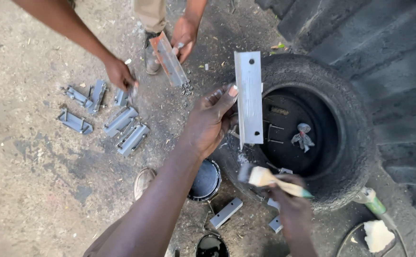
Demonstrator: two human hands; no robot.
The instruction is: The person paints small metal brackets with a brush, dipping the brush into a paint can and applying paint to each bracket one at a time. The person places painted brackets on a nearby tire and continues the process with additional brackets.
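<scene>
Paintbrush (265, 178) bristles blurred, motion-smeared

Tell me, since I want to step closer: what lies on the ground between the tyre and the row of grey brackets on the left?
In the head view, between the tyre and the grey brackets the person's left hand and forearm cross; beneath lies gritty ground with small bolts.

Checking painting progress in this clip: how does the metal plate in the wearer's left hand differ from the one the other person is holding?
The silver plate in the left hand looks evenly grey-silver; the co-worker's plate shows rusty brown. The silver plate is held nearly upright in the picture, above the tyre; the co-worker's plate slants over the ground. A paintbrush in the right hand sits just below the silver plate, none near the other. Both are long, flat metal pieces.
</scene>
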